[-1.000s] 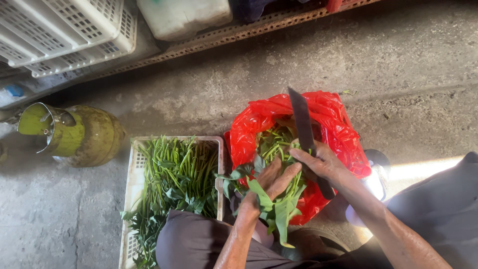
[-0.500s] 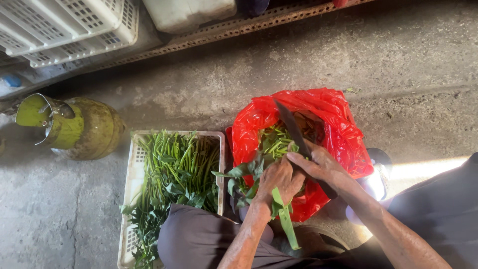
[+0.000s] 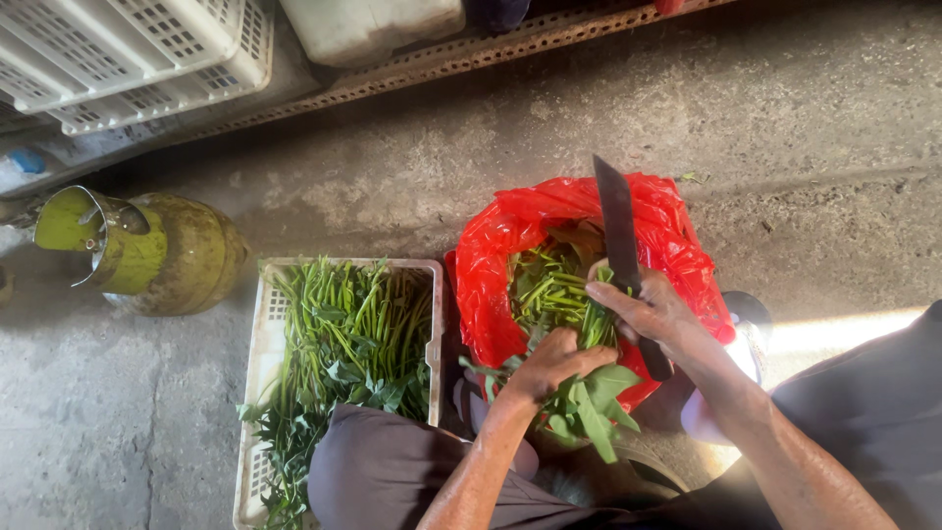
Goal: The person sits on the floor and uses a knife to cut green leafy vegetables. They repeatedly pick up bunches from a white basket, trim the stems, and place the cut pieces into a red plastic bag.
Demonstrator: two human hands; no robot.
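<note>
My right hand [image 3: 655, 316] grips a long dark knife [image 3: 617, 223] whose blade points away from me over a red plastic bag [image 3: 510, 236]. My left hand [image 3: 551, 361] is closed around a bunch of leafy green stalks [image 3: 586, 402], held over the bag's near edge. The knife hand touches the top of that bunch. Inside the bag lie cut green stems and trimmings [image 3: 546, 285]. A white plastic crate [image 3: 260, 345] full of long green stalks [image 3: 350, 334] stands just left of the bag, beside my knee.
A green gas cylinder [image 3: 157, 253] stands at the left on the concrete floor [image 3: 805, 118]. White plastic crates [image 3: 128, 49] and a white container [image 3: 368, 25] sit along a rusty metal rail at the back. A sunlit patch lies at the right.
The knife dipped low into the bag half a second ago and is now raised again with its blade pointing away. My left hand shifted slightly toward me with the bunch.
</note>
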